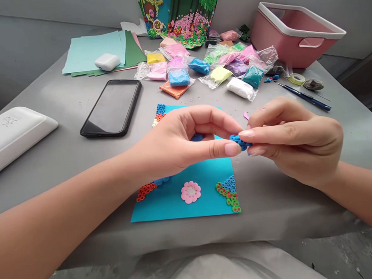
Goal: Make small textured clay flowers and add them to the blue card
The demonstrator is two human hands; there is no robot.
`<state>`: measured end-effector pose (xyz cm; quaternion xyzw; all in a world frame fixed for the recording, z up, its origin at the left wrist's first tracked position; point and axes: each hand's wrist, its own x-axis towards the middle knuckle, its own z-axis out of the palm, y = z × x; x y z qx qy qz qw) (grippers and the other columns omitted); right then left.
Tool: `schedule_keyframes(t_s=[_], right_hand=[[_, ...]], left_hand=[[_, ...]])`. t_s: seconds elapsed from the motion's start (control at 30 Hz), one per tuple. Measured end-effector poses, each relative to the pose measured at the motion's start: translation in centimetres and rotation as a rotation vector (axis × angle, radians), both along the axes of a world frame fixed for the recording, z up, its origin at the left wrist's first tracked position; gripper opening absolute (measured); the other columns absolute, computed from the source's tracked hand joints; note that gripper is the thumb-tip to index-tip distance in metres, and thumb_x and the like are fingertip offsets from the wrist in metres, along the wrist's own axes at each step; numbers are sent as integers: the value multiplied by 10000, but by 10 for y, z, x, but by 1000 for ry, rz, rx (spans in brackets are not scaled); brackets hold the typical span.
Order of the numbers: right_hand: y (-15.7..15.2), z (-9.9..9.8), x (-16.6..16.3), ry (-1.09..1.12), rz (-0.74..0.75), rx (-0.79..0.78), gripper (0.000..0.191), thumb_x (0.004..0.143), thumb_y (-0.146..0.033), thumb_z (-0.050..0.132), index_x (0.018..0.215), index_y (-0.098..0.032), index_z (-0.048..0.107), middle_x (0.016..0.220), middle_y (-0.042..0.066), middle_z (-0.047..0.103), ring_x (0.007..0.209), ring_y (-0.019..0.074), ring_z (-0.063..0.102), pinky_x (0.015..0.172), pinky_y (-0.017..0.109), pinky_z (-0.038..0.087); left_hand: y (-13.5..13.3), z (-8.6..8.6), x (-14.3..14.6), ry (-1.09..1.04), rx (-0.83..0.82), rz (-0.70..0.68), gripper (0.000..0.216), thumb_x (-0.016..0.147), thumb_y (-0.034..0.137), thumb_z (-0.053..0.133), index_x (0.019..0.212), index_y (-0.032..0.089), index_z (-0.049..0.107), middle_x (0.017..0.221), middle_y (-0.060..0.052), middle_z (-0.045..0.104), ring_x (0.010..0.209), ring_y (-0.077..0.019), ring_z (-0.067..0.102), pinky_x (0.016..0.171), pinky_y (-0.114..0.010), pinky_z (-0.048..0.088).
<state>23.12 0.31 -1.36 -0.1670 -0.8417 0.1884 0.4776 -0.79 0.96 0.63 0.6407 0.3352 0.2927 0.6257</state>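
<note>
Between my left hand point(189, 139) and my right hand point(297, 136) is a small lump of blue clay point(241, 142) with a dotted, bumpy surface. The thumb and index finger of my left hand pinch it from one side, and the fingertips of my right hand grip the other. Beneath them lies a turquoise sheet point(207, 204) with a pink clay flower point(190, 192) near its front edge. Blue, red and green clay dots point(228, 193) fill its front right corner. Another blue clay piece point(197, 137) shows partly behind my left hand, which hides much of the sheet.
Several clay packets point(178, 77) are spread across the back, beside a pink basket point(292, 36). A phone point(110, 108), a white power bank point(19, 134) and an earbud case point(107, 62) lie to the left. Pen-like tools point(304, 96) and a tape roll point(296, 79) are at right.
</note>
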Motion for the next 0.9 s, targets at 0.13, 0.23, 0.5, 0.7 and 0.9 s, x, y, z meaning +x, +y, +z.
schedule_keyframes(t_s=[0.13, 0.23, 0.5, 0.7, 0.9], right_hand=[[1, 0, 1, 3, -9, 15, 547, 947, -117, 817, 1407, -408, 771, 926, 13, 728, 727, 138, 700, 638, 283, 652], [2, 2, 3, -33, -46, 12, 510, 972, -159, 801, 1392, -447, 776, 934, 13, 736, 728, 146, 694, 640, 291, 655], [-3, -4, -4, 72, -39, -154, 375, 925, -199, 874, 1275, -330, 848, 970, 22, 758, 737, 133, 713, 657, 280, 662], [22, -1, 12, 30, -124, -208, 168, 1000, -296, 792, 1165, -285, 821, 882, 4, 765, 700, 138, 688, 574, 270, 578], [45, 22, 40, -704, -617, -269, 435, 977, -250, 603, 568, -229, 454, 483, -27, 459, 477, 128, 404, 477, 337, 302]], left_hand=[[0, -1, -1, -12, 3, 2, 126, 868, 220, 867, 952, 257, 780, 1013, 13, 862, 992, -191, 821, 836, -305, 679], [0, -1, -1, -41, -6, -14, 125, 869, 194, 868, 934, 263, 787, 1016, 31, 862, 990, -173, 817, 849, -289, 673], [-1, -4, -2, 24, 68, 39, 148, 862, 294, 885, 1006, 296, 851, 1032, 18, 853, 868, -174, 759, 704, -297, 615], [-1, -2, -1, 57, 40, 105, 248, 949, 369, 815, 1192, 325, 845, 1121, 12, 839, 1039, -199, 774, 762, -273, 623], [0, -7, -2, -6, -65, 172, 233, 946, 430, 841, 1146, 311, 858, 1091, -13, 830, 920, -166, 738, 626, -229, 493]])
